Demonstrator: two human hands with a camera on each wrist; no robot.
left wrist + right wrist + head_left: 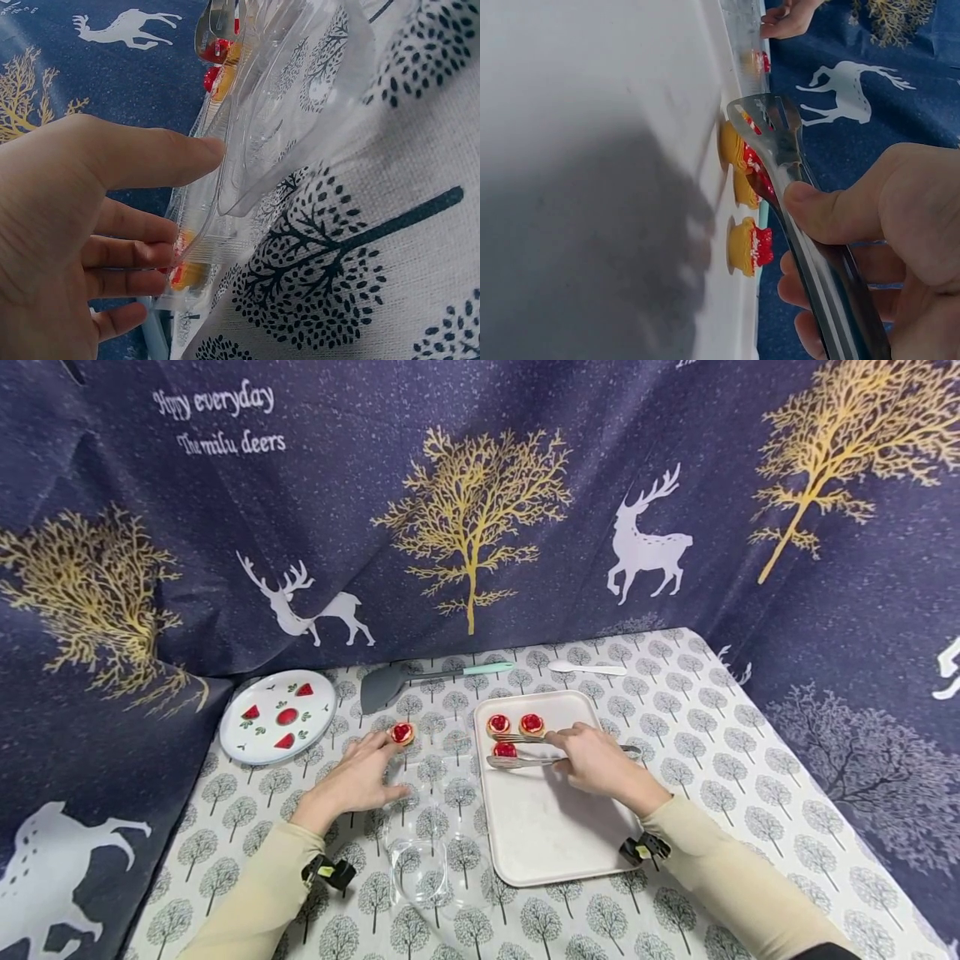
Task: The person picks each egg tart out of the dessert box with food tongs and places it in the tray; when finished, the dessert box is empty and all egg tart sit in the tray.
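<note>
My right hand (596,762) holds metal tongs (791,172) over the white tray (555,827). The two tong arms lie on either side of a small red-topped tart (505,750). Just behind it on the tray are two similar tarts, a left one (498,724) and a right one (532,724). My left hand (356,781) rests at the left side of a clear plastic container (420,868), its fingers and thumb loosely extended at the edge, as the left wrist view shows. Another red-topped tart (402,733) sits at the container's far left corner, by my fingertips.
A round plate (258,743) with a watermelon pattern stands at the far left. Behind the container lies a grey spatula (382,689) with a mint handle. A white knife-like utensil (585,668) lies beyond the tray. The patterned tablecloth (690,860) ends at a dark curtain.
</note>
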